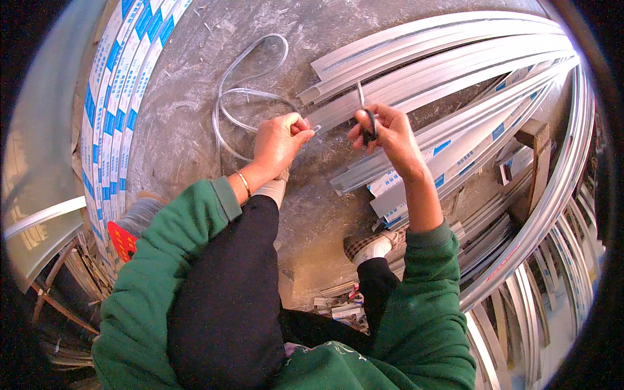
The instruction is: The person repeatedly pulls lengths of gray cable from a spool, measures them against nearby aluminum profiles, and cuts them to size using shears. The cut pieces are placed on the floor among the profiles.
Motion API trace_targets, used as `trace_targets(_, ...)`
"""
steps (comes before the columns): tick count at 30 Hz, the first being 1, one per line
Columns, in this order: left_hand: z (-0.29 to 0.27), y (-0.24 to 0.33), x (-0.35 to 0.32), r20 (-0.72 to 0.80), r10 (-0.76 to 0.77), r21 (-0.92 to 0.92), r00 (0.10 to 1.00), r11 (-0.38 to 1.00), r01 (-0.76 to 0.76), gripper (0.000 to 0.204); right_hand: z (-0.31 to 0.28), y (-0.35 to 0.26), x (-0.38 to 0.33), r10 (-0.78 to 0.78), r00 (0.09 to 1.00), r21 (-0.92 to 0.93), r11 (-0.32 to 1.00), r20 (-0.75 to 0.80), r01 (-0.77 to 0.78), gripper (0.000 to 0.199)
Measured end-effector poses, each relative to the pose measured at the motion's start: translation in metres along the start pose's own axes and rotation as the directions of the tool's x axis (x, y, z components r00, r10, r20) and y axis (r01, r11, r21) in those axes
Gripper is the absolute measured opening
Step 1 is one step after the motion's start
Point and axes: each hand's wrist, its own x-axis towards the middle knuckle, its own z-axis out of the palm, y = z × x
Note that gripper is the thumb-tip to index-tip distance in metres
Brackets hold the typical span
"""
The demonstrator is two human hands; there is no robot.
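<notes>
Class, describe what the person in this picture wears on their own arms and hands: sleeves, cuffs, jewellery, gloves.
Both arms wear dark green sweatshirt sleeves with ribbed cuffs, pushed up so the forearms are bare. The left hand is bare, with a thin gold-coloured bangle on its wrist. The right hand is also bare, with no glove, and no jewellery shows on that wrist.
</notes>
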Motion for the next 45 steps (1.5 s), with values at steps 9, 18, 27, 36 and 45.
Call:
trace_targets(9,0.001,0.006,0.003,-0.029,0.022,0.067,0.999,0.998,-0.020,0.022,0.033,0.024,-0.031,0.258,0.929,0.159,0.939,0.265,-0.306,0.040)
trace_targets(18,0.001,0.005,0.003,-0.050,0.059,0.076,0.997,0.996,-0.055,0.023,0.040,0.030,-0.027,0.244,0.941,0.182,0.940,0.233,-0.289,0.037)
trace_targets(27,-0.004,0.000,-0.001,0.044,0.078,0.113,0.996,0.990,-0.082,0.032,0.013,0.025,-0.029,0.206,0.977,0.141,0.967,0.051,-0.212,0.032)
trace_targets(36,-0.032,0.001,-0.018,0.181,0.148,0.267,0.972,0.944,-0.193,0.031,-0.133,-0.019,0.005,0.014,0.859,0.266,0.953,-0.511,0.143,0.039)
trace_targets(45,-0.115,-0.010,-0.046,0.305,-0.066,0.488,0.950,0.868,-0.096,0.027,-0.028,0.004,-0.029,0.097,0.993,0.152,0.985,-0.068,-0.086,0.043)
